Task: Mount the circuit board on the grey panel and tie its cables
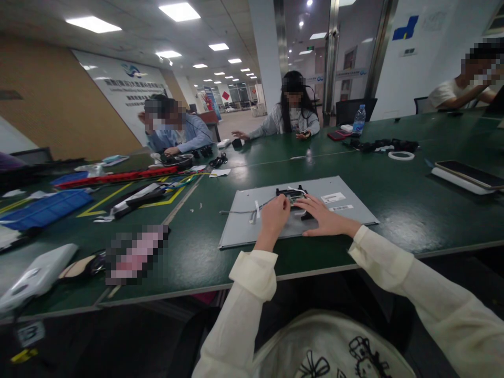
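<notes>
A flat grey panel [241, 229] lies on the green table before me. Near its middle sits a black bracket [280, 191] with a small green circuit board [294, 199], partly covered by my fingers. My left hand [274, 216] is closed in a pinch at the board's left side; whatever is between the fingertips is hidden. Fingers spread, my right hand [323, 216] rests over the board's right side and the panel. A thin grey cable [235, 212] runs left from the board past the panel's edge. White labels [333, 198] are stuck on the panel's right part.
To the left lie a phone-like pink item [136, 254], blurred out, a white device [39, 273] and a blue tray [51, 207]. A phone [470, 173] lies at right, with a white ring [401, 156] and a water bottle [359, 119] farther back. Other people sit around the table.
</notes>
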Action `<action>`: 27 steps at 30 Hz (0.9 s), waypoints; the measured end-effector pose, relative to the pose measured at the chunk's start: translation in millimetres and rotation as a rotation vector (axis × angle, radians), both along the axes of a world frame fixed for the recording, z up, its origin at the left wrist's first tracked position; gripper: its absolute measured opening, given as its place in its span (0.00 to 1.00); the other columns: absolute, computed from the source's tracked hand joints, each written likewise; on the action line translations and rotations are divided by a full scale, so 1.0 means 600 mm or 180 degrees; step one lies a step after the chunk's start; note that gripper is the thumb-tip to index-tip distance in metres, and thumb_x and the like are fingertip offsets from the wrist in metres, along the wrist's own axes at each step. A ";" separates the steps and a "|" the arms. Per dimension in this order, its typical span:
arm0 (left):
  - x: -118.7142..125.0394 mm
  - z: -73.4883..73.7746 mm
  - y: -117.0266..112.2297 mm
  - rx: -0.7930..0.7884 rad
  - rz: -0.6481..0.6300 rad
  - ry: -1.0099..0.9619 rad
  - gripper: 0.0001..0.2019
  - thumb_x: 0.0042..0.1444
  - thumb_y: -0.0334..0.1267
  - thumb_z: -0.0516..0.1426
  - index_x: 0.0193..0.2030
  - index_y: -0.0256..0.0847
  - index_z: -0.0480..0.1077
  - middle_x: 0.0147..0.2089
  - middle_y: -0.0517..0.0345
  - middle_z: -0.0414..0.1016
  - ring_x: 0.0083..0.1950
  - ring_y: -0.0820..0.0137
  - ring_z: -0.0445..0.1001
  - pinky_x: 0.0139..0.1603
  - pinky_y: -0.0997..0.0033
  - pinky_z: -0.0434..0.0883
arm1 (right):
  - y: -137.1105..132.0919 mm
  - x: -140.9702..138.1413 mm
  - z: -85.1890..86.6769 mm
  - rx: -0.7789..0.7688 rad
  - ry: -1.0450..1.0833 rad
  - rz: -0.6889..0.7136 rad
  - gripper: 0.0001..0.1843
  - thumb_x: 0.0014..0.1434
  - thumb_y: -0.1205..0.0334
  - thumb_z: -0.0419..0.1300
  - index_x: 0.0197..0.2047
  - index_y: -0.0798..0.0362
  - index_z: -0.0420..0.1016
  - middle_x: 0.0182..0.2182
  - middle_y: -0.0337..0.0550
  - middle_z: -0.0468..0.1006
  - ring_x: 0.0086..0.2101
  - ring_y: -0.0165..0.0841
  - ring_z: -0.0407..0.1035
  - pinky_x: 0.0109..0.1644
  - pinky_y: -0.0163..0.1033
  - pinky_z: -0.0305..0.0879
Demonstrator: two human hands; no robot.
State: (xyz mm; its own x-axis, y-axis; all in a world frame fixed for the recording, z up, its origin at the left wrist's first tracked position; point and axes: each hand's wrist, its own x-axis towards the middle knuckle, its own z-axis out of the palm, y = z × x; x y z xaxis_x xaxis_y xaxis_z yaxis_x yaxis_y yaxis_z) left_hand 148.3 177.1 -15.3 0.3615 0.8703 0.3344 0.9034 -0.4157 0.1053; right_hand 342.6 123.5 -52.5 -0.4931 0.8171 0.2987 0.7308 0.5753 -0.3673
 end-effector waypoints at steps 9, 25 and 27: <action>-0.008 -0.003 0.002 0.0566 -0.0155 -0.0377 0.11 0.64 0.32 0.46 0.42 0.40 0.69 0.47 0.50 0.70 0.49 0.65 0.70 0.47 0.70 0.67 | 0.026 0.004 -0.014 0.0045 -0.0275 -0.0607 0.43 0.57 0.36 0.56 0.69 0.48 0.55 0.69 0.51 0.46 0.68 0.52 0.32 0.67 0.61 0.39; -0.010 -0.002 0.001 0.0501 -0.0372 -0.0316 0.12 0.62 0.29 0.46 0.35 0.38 0.70 0.42 0.49 0.70 0.45 0.66 0.69 0.47 0.68 0.67 | 0.059 0.021 -0.022 -0.0277 -0.0464 -0.2367 0.36 0.61 0.36 0.49 0.65 0.49 0.61 0.70 0.55 0.39 0.67 0.59 0.30 0.57 0.77 0.44; -0.010 0.000 0.000 0.0455 -0.0358 -0.0323 0.12 0.62 0.29 0.46 0.35 0.38 0.70 0.42 0.50 0.70 0.45 0.67 0.69 0.46 0.69 0.68 | 0.063 0.025 -0.025 -0.0281 -0.0440 -0.2562 0.35 0.62 0.37 0.48 0.65 0.49 0.60 0.70 0.55 0.39 0.67 0.60 0.29 0.57 0.77 0.45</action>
